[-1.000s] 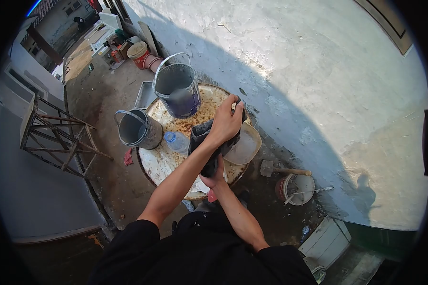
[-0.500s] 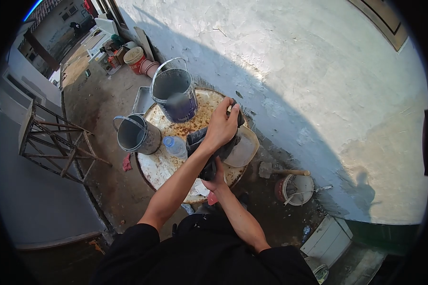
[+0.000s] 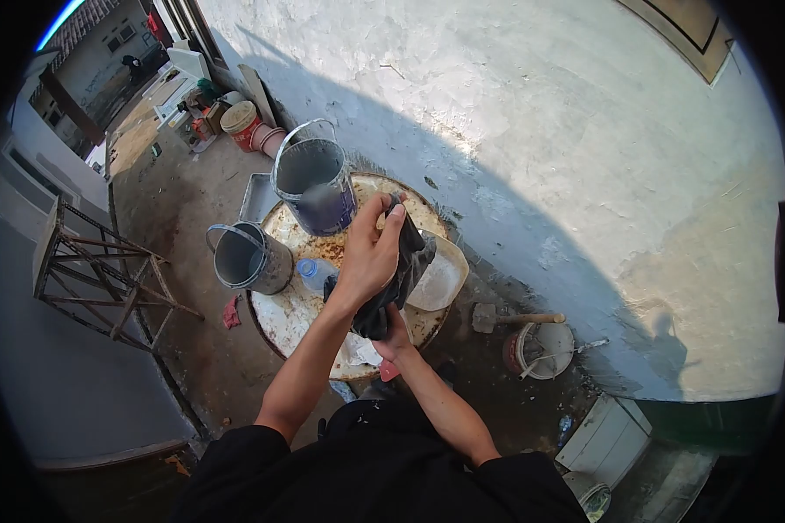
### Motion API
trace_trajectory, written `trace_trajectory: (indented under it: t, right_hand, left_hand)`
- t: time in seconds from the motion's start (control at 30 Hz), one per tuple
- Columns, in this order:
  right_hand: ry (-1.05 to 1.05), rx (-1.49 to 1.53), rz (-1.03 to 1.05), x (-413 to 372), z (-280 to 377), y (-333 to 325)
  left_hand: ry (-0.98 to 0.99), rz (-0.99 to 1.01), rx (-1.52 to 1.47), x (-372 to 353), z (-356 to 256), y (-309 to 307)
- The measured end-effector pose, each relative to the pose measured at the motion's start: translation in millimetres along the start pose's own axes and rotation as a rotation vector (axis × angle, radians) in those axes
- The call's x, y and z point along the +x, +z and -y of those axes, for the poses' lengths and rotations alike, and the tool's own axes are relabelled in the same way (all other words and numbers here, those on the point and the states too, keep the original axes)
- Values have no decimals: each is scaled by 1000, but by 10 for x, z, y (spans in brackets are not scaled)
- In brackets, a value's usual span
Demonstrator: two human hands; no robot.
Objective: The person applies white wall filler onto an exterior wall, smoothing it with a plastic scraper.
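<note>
A crumpled black bag (image 3: pixel 401 277), apparently thin plastic, hangs between my hands above the round table. My left hand (image 3: pixel 373 253) pinches its upper end between thumb and fingers. Lower down, my right hand (image 3: pixel 395 338) is closed around the bottom of the bag, its fingers partly hidden behind it. Just left of my left wrist stands a clear plastic bottle (image 3: pixel 315 274) with a blue cap. Beyond my left hand is a paint-stained bucket (image 3: pixel 323 213) with its handle up. A shallow pale plastic container (image 3: pixel 440 277) lies to the right of the bag.
The rusty white round tabletop (image 3: pixel 275 327) also bears a smaller grey bucket (image 3: pixel 251 257). A rusty metal stand (image 3: pixel 113 279) is on the left. To the right are a wooden-handled tool (image 3: pixel 519 320) and a white bucket (image 3: pixel 549 349), near the plastered wall (image 3: pixel 532 131).
My left hand has moved left and slightly down, pulling the bag's top along. The bag now hangs longer and more upright between my hands. My right hand stays near its place.
</note>
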State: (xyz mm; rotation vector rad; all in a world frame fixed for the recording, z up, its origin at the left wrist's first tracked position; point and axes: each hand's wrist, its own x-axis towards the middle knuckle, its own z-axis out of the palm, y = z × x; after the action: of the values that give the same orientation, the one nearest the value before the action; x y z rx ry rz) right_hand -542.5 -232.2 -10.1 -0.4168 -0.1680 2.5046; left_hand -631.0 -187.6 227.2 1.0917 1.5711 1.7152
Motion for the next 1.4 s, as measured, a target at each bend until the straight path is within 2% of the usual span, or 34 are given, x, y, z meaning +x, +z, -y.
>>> trace_trajectory:
  t: [0.07,0.17,0.27,0.37,0.47,0.53,0.57,0.6,0.67,0.83,0.93,1.03,1.13,1.4]
  right_hand:
    - [-68,-65,7,24,5,-92]
    - [-49,-188,63,-39,102,-176]
    - [-87,-284,123,-158,204,-33]
    - [0,-418,6,-368,357,110]
    - [-58,-710,-215,-572,557,201]
    - [-169,-1292,-297,-712,900,409]
    - [-365,-1356,-414,-785,1049,667]
    - [-533,-1372,-439,-772,1224,787]
    - [-644,-1367,-367,-648,1540,1021]
    - [-448,-1859,-349,-234,1862,1449]
    - [-193,-2000,-293,-72,1933,1488]
    - [-339,-1768,-188,24,1931,1301]
    - [-363,-1651,-148,-13,1961,1387]
    - [-333,-1591,-132,-80,1923,1638]
  left_hand:
    - [-29,6,-38,-76,-44,-41]
    - [-36,3,-104,-181,-183,-107]
    - [-84,15,-173,-265,-259,-170]
    - [-64,26,-218,-309,-254,-235]
    - [-57,33,-225,-335,-323,-253]
    - [-44,58,-145,-354,-356,-276]
    - [-50,70,-122,-356,-363,-285]
    - [-82,84,-134,-355,-346,-286]
    - [-90,102,-108,-349,-324,-259]
    - [-21,127,-55,-352,-254,-150]
    - [-84,125,-58,-366,-286,-150]
    - [6,113,-26,-375,-238,-168]
    - [-5,97,25,-374,-168,-245]
    - [45,80,60,-304,0,-304]
